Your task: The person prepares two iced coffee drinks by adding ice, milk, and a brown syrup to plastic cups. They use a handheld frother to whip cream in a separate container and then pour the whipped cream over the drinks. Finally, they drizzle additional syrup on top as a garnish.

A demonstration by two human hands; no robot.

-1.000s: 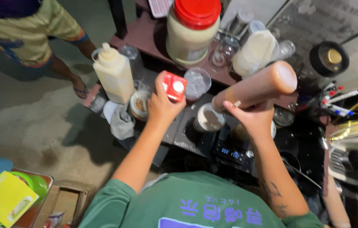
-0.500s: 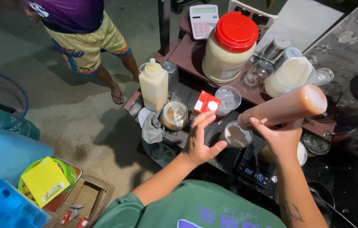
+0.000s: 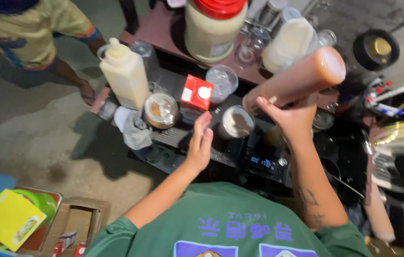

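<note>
Head view: right hand [image 3: 291,120] grips a long, pale orange-brown plastic squeeze bottle [image 3: 297,79], fingers wrapped round its lower end. Bottle tilted, long axis running from upper right down to lower left, nozzle end aimed at a small metal cup of pale liquid [image 3: 236,122] on the dark bench [image 3: 183,135]; nozzle tip hidden behind the fingers. Left hand [image 3: 200,143] empty, fingers straight and close together, just below a red-and-white carton [image 3: 196,95]. Digital scale display [image 3: 261,162] blurred.
</note>
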